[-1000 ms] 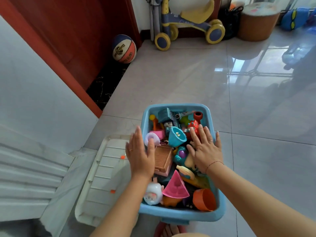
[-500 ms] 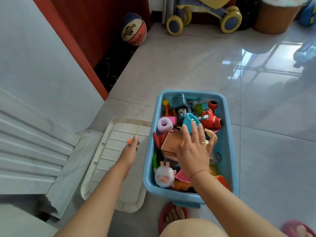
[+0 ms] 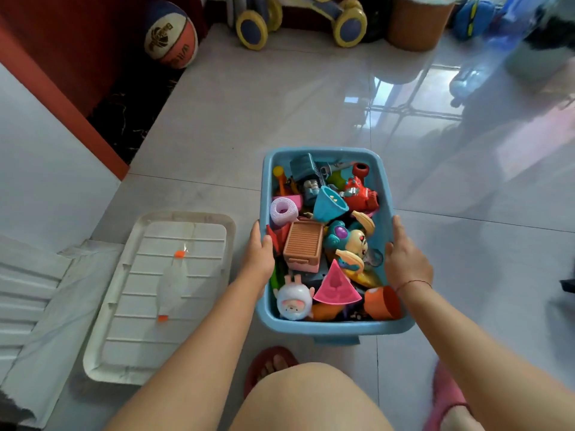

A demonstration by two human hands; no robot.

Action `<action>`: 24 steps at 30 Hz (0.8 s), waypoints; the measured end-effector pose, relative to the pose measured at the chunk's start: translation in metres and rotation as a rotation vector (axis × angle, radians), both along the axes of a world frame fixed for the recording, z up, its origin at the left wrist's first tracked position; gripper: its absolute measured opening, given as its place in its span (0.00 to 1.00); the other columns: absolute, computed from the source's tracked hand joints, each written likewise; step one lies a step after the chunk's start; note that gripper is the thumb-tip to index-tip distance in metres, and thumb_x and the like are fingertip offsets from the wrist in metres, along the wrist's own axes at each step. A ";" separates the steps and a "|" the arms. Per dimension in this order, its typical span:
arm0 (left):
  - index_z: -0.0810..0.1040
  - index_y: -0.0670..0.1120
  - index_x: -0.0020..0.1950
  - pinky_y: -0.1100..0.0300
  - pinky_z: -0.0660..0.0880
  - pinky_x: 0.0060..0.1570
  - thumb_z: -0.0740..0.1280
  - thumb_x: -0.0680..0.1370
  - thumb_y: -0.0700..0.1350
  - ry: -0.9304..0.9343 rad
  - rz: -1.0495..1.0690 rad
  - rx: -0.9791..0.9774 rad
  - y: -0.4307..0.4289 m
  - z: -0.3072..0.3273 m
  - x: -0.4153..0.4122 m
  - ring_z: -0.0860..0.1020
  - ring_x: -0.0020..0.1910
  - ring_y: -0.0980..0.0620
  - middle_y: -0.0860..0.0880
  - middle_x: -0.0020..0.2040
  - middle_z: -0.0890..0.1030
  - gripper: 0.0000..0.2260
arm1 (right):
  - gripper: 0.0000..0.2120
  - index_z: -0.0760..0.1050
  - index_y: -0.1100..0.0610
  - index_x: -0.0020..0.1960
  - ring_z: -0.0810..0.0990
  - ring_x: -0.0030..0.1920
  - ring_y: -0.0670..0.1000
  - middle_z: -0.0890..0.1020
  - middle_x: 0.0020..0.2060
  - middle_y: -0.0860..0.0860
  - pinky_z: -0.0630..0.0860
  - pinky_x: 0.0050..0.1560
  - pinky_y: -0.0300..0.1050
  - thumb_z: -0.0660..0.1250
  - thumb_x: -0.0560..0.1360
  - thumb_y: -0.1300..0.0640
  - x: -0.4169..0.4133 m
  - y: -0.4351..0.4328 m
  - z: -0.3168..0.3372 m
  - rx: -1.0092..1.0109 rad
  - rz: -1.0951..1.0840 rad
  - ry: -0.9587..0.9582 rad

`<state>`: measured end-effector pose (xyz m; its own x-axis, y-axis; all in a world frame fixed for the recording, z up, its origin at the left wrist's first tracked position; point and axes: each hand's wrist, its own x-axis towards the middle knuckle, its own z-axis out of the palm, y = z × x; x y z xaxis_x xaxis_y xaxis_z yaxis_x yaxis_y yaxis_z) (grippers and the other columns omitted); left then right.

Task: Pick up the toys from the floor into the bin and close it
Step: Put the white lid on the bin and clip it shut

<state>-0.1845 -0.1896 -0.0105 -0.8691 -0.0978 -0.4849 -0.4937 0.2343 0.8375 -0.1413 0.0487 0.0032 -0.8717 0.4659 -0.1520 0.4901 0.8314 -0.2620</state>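
Hands on both long sides of the blue bin (image 3: 326, 328) right now. The left hand (image 3: 259, 253) is wrapped over the left rim, thumb hooked inside and the fingers (image 3: 255, 231) pressed together along the outside wall. The right hand (image 3: 406, 262) mirrors it on the right rim, fingers (image 3: 397, 227) held together and curled over the edge, so both are clamped on the bin itself, not on any toy. There's a thin red string around the right wrist.

Between the two sets of fingers the bin is packed and sits on the glossy tile floor (image 3: 280, 104). Just inside the left thumb is a tan ribbed box toy (image 3: 303, 244), and ahead of those fingertips a lilac ring toy (image 3: 282, 210). Nearer the right fingers there's a big-eared monkey figure (image 3: 350, 241), with a teal cup (image 3: 328, 204) and a red robot car (image 3: 361, 192) further ahead of them. Back toward the wrists: a pink triangle mould (image 3: 337, 286), a white sheep toy (image 3: 294, 300) and an orange cup (image 3: 381, 301).

The white lid (image 3: 161, 293) is off, lying flat on the floor just outboard of the left fingers, close to the bin but not touching it as far as I can see.

Way beyond the fingertips, a basketball (image 3: 171, 34) by the red door (image 3: 77, 42), and a yellow-wheeled ride-on toy (image 3: 298, 17) against the far wall.
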 end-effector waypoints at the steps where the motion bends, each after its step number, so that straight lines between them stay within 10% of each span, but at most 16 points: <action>1: 0.49 0.54 0.78 0.50 0.59 0.71 0.49 0.84 0.46 -0.015 -0.017 0.013 0.010 -0.001 0.000 0.59 0.75 0.47 0.48 0.77 0.58 0.22 | 0.27 0.49 0.45 0.77 0.78 0.49 0.65 0.78 0.57 0.62 0.72 0.42 0.52 0.53 0.81 0.57 0.003 0.010 0.000 0.016 -0.011 -0.005; 6: 0.46 0.53 0.78 0.50 0.60 0.71 0.51 0.83 0.45 -0.052 -0.197 0.037 0.058 0.002 0.003 0.60 0.74 0.47 0.48 0.77 0.58 0.24 | 0.27 0.50 0.46 0.77 0.78 0.49 0.66 0.78 0.56 0.64 0.70 0.42 0.52 0.54 0.80 0.58 0.024 0.061 -0.002 0.050 -0.109 -0.016; 12: 0.46 0.52 0.78 0.51 0.60 0.71 0.55 0.82 0.48 -0.123 -0.264 0.094 0.048 0.001 0.003 0.61 0.74 0.48 0.48 0.77 0.58 0.27 | 0.24 0.63 0.54 0.73 0.68 0.63 0.67 0.69 0.64 0.64 0.65 0.63 0.59 0.58 0.77 0.59 0.016 0.053 0.015 0.058 -0.267 0.106; 18: 0.55 0.45 0.76 0.54 0.62 0.68 0.57 0.81 0.47 -0.105 0.120 -0.226 -0.085 -0.034 -0.007 0.67 0.70 0.45 0.44 0.73 0.66 0.25 | 0.22 0.70 0.61 0.66 0.67 0.67 0.60 0.67 0.67 0.61 0.64 0.68 0.51 0.61 0.72 0.63 -0.008 -0.124 0.037 -0.302 0.317 0.550; 24: 0.57 0.43 0.76 0.48 0.62 0.71 0.58 0.80 0.49 -0.314 0.259 -0.523 -0.239 -0.089 0.010 0.64 0.72 0.41 0.41 0.75 0.62 0.26 | 0.28 0.60 0.53 0.73 0.57 0.74 0.62 0.53 0.76 0.59 0.56 0.73 0.51 0.61 0.74 0.59 0.003 -0.257 -0.033 -0.379 0.818 -0.091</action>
<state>-0.1745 -0.4288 -0.0990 -0.6106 -0.5761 -0.5435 -0.7911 0.4114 0.4527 -0.1385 -0.2085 -0.0294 -0.8856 -0.3893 -0.2531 -0.1840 0.7946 -0.5786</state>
